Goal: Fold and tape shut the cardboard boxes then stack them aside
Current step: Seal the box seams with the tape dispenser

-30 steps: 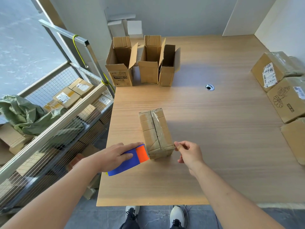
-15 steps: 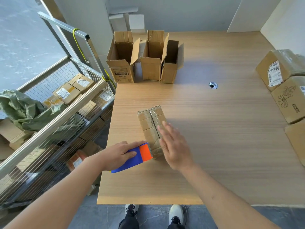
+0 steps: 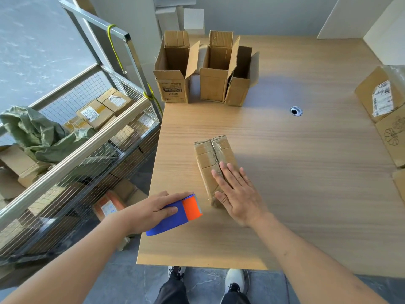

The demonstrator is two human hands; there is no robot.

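Tape dispenser [image 3: 175,215] was blue with an orange front. Taped box [image 3: 210,159] plain brown. Tabletop [image 3: 306,172] light wood grain. Right-edge box [image 3: 392,132] carried a black flower print.

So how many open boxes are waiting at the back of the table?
3, in a row at the far edge: left open box, middle open box, right open box. More could hide behind.

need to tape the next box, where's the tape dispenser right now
In the head view the blue and orange tape dispenser is gripped in the left hand near the table's front left edge, just left of the taped box under the right hand.
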